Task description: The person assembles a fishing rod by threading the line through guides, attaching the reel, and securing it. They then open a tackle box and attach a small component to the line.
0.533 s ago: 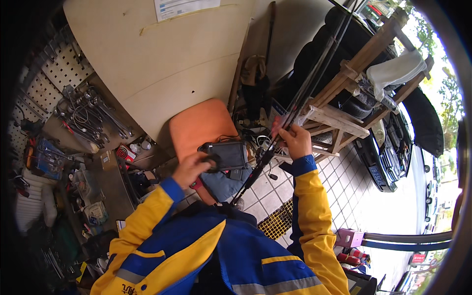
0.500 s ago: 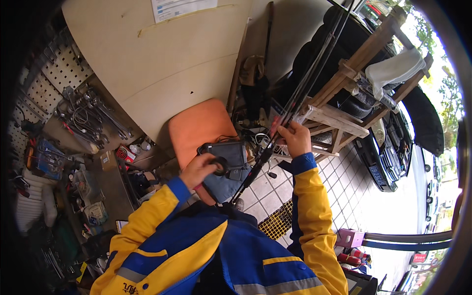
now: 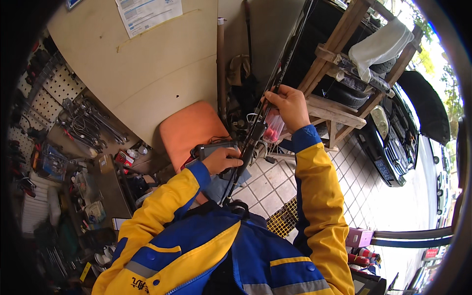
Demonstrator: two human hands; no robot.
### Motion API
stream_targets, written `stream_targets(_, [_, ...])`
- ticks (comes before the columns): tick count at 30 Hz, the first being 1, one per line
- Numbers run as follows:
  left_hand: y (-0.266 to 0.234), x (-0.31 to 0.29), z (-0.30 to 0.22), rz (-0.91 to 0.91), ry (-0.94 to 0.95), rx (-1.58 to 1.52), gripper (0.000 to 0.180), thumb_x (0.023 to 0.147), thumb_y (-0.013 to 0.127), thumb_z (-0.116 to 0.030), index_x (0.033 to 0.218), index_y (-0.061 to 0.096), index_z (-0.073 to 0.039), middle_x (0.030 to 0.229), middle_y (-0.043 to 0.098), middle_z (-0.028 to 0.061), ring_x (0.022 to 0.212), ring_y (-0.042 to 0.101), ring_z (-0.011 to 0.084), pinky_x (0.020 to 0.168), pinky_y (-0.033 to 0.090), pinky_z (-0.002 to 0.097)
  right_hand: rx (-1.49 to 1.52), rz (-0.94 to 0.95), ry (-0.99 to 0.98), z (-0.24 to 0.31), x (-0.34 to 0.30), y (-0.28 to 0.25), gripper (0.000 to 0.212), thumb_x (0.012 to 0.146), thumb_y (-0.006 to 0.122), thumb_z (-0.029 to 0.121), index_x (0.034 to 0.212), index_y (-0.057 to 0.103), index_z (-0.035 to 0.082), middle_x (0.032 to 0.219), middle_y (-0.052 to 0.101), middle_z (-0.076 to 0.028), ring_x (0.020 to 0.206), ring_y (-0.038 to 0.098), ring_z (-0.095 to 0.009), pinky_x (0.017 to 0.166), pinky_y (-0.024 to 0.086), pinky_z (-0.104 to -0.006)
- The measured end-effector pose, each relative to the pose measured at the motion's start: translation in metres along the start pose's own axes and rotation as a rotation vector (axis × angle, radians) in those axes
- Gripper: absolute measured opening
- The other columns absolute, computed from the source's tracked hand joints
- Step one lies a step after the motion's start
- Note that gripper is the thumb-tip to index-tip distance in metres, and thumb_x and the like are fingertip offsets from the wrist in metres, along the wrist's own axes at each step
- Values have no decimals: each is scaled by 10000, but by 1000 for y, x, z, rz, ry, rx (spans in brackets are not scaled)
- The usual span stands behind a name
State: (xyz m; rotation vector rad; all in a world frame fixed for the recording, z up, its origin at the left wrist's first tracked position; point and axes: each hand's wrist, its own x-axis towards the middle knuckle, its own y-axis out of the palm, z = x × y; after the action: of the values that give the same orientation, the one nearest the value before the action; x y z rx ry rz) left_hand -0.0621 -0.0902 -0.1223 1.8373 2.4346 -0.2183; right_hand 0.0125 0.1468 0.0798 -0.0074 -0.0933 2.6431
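left hand [image 3: 221, 160] now moved in beside the black rod [image 3: 250, 150], centre frame, grip unclear; right hand [image 3: 292, 107], higher, pinches it.

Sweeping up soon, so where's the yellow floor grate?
In the head view, the yellow floor grate lies in the tiled floor, below and right of centre, left of the person's right sleeve.
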Motion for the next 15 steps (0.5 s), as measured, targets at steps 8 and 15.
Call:
stream_targets(8, [36,5,-24,264,13,-411,382,1004,709,-262,1305,672,-29,1070,741,57,996,669,142,922,502,312,-6,26,15,8,-5,-16,118,993,683,114,1034,693,4,891,743,-54,718,686,-98,579,524,-211])
stream_targets(15, [55,7,-42,293,-35,66,366,1061,603,-343,931,696,-14,896,727,60,861,665,154,849,509,316,-4,11,34,-3,-24,-7,127,973,689,108,1002,694,-16,871,746,-62,700,688,-114,588,536,-243])
